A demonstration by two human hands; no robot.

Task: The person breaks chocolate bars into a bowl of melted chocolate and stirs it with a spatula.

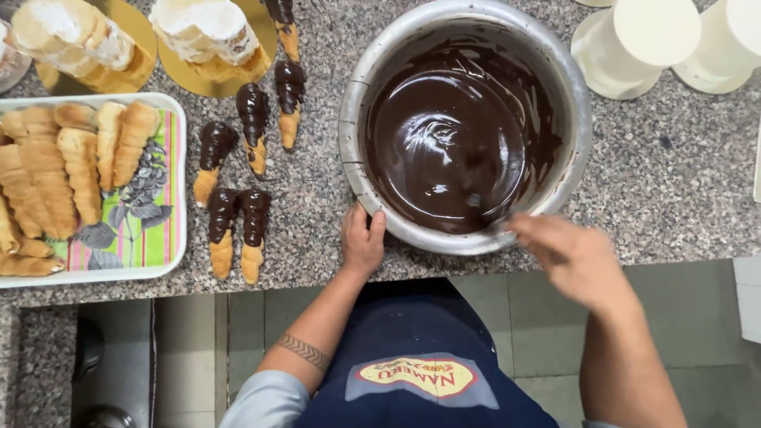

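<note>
A wide metal bowl (466,119) of glossy melted chocolate (452,143) sits on a speckled granite counter (674,182), close to its front edge. The left hand (362,240) grips the bowl's near rim, thumb and fingers curled over the metal. The right hand (567,257) hovers at the bowl's lower right rim, blurred, so whether its fingers pinch anything cannot be told. Left of the bowl, seven chocolate-dipped pastry horns (238,186) lie on the counter. Further left, a floral tray (151,230) holds plain pastry horns (63,170). Above the bowl's right side stand white cups (634,43).
</note>
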